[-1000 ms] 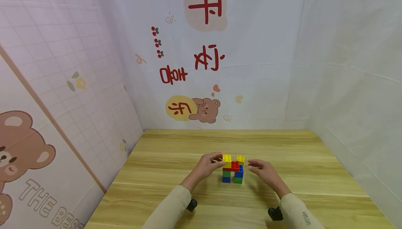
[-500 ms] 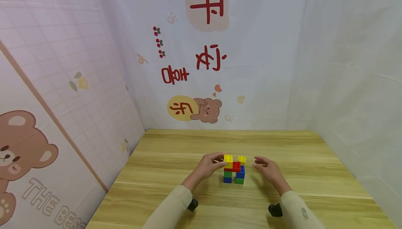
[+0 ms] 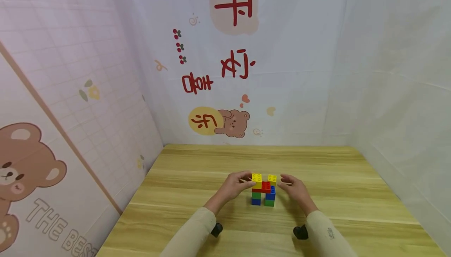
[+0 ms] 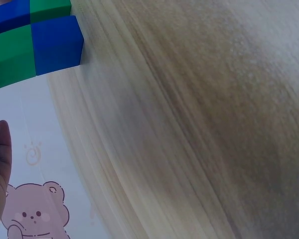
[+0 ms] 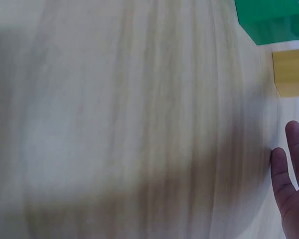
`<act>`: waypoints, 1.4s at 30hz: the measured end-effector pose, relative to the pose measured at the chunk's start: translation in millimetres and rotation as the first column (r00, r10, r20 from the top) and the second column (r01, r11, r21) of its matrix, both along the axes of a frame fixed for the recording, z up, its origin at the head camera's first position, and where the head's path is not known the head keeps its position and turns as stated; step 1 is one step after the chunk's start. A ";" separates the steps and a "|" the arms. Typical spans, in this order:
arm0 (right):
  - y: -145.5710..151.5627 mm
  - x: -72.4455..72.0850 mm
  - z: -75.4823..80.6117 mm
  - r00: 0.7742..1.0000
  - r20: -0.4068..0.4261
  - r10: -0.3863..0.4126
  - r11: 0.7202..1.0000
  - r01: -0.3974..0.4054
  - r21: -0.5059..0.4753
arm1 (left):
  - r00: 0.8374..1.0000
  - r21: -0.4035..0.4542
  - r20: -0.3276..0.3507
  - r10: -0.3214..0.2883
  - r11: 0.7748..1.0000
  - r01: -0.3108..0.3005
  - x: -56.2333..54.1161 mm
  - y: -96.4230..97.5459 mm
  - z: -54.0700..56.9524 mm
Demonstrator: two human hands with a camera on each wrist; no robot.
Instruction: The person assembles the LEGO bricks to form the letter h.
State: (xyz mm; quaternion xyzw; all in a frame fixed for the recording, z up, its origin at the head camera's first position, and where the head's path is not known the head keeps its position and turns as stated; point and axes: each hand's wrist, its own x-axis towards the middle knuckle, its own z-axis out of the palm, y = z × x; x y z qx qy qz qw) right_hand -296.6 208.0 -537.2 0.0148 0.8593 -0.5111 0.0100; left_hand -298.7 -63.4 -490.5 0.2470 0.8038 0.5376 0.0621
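Note:
A small arch of toy building bricks stands on the table. Its left leg is a green brick (image 3: 256,195) over a blue one (image 3: 256,201). The right leg has a blue brick (image 3: 270,195) over a green one (image 3: 269,203). A red brick (image 3: 266,187) bridges them, with a yellow brick (image 3: 257,180) on its left end. My left hand (image 3: 233,184) holds this yellow brick, thumb in front and fingers behind. A second yellow brick (image 3: 272,178) shows behind the right leg. Beside it is my right hand (image 3: 295,188), fingers extended and nothing in its grasp.
The wood-grain table (image 3: 197,159) reaches back to a printed white cloth wall (image 3: 299,92), with more cloth at both sides. A black wrist device (image 3: 217,230) sits under the left sleeve, another black device (image 3: 300,232) by the right sleeve.
My right hand drew away to the right from the rear yellow brick, then came back left close to it. The left hand kept its place on the front yellow brick.

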 end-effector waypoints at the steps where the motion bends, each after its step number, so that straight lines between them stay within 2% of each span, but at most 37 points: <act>1: -1.8 -1.2 -0.3 1.000 0.000 0.002 1.000 -0.002 0.003 | 1.000 -0.001 -0.003 -0.002 1.000 0.002 -0.1 -0.4 -0.4; 19: -15.7 -18.1 -11.3 0.998 0.052 -0.017 1.000 0.016 0.013 | 1.000 -0.019 0.008 -0.007 1.000 0.008 0.1 -1.2 -1.5; 37: -18.2 -16.7 -7.4 0.999 0.050 -0.006 1.000 0.005 0.008 | 0.999 -0.036 0.036 0.006 0.999 -0.004 -0.5 -0.2 -2.7; 42: -16.7 -16.7 -5.4 1.000 0.023 0.001 1.000 -0.001 0.011 | 1.000 -0.044 0.025 -0.003 0.999 0.004 -1.6 -1.0 -2.0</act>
